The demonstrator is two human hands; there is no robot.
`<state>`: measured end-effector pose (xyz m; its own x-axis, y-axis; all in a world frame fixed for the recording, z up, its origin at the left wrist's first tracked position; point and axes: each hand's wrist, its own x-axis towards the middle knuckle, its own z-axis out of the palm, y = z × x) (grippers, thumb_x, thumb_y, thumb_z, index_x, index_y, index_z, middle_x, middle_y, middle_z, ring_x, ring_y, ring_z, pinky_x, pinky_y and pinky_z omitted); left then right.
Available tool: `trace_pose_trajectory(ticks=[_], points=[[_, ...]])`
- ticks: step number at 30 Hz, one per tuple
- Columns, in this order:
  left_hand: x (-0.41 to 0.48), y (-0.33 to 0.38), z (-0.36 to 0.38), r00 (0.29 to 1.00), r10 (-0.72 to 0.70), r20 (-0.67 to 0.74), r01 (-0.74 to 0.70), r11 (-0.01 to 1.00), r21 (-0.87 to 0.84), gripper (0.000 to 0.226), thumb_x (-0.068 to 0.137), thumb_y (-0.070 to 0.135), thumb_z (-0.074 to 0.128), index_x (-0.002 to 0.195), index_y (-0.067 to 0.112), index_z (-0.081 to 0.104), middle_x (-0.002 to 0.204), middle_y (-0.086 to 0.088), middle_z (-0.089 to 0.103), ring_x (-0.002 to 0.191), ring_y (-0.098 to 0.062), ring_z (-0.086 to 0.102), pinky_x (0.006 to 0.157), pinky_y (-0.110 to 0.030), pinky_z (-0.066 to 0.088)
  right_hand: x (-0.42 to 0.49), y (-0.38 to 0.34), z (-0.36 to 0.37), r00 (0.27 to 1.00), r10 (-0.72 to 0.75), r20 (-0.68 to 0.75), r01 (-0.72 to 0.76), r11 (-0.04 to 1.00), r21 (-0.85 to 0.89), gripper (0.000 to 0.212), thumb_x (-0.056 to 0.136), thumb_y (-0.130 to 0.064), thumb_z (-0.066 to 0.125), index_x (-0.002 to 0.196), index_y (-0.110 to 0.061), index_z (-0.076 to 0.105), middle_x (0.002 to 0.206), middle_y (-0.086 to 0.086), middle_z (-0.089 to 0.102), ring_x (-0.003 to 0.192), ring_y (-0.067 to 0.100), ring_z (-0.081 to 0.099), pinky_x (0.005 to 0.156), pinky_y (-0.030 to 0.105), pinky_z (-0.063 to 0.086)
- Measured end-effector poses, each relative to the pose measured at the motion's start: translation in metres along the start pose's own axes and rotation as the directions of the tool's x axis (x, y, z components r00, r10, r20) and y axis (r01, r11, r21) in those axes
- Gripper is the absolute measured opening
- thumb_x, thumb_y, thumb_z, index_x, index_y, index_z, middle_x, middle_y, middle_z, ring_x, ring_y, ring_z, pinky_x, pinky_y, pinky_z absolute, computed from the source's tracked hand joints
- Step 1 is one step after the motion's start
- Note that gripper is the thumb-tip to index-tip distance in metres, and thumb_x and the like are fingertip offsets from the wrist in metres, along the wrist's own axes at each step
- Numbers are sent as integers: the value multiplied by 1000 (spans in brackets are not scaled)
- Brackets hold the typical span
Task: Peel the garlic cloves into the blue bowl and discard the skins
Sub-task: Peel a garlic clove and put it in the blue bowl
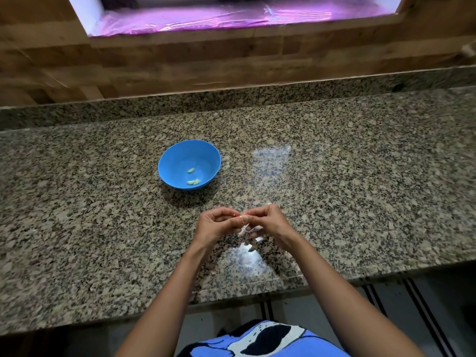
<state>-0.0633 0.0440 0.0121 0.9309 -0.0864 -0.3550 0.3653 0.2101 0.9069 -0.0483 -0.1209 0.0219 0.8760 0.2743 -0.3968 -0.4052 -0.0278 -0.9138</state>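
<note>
Nothing here can be read. The blue cloth with a black-and-white print (270, 341) shows only shapes, no letters.

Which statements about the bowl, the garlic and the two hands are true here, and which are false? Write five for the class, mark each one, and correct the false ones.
1. The blue bowl stands on the granite counter. True.
2. The bowl is empty. False: a few peeled cloves lie in it.
3. The left hand and right hand both pinch one garlic clove. True.
4. The bowl sits to the right of the hands. False: it sits beyond them, to the left.
5. One hand rests on the bowl's rim. False: both hands are apart from the bowl.
</note>
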Motion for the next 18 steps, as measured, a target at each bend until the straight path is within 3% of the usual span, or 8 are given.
trace_pose_trajectory(ticks=[9, 12, 15, 18], points=[[-3, 2, 3, 1000, 7, 15, -7, 1000, 2, 22, 62, 6, 76, 84, 0, 72, 82, -17, 72, 67, -22, 69, 63, -26, 59, 0, 5, -2, 996, 82, 18, -84, 992, 98, 14, 83, -1, 64, 96, 4, 67, 81, 15, 69, 62, 17, 65, 56, 24, 56], [-2, -1, 7, 999, 1, -54, -1, 1000, -6, 18, 66, 1, 74, 84, -1, 72, 85, -20, 71, 66, -22, 69, 62, -25, 59, 1, 7, 6, 994, -48, -96, 39, 995, -92, 10, 85, -3, 63, 91, 3, 68, 76, 16, 68, 58, 20, 65, 55, 26, 57], [0, -6, 16, 984, 22, -176, -20, 1000, 15, 18, 72, -1, 74, 89, -1, 71, 86, -17, 72, 72, -23, 71, 65, -25, 59, 6, 12, 15, 937, -270, -223, 154, 890, -429, 10, 85, -12, 64, 88, -7, 73, 75, 7, 71, 64, 17, 67, 61, 29, 57], [-2, -6, 21, 972, 1, -235, -21, 996, -84, 22, 72, 0, 75, 93, -3, 70, 86, -12, 73, 78, -22, 72, 67, -22, 57, 8, 13, 20, 909, -371, -189, 224, 818, -530, 14, 86, -16, 63, 95, -10, 73, 83, 2, 72, 74, 10, 67, 68, 25, 57]])
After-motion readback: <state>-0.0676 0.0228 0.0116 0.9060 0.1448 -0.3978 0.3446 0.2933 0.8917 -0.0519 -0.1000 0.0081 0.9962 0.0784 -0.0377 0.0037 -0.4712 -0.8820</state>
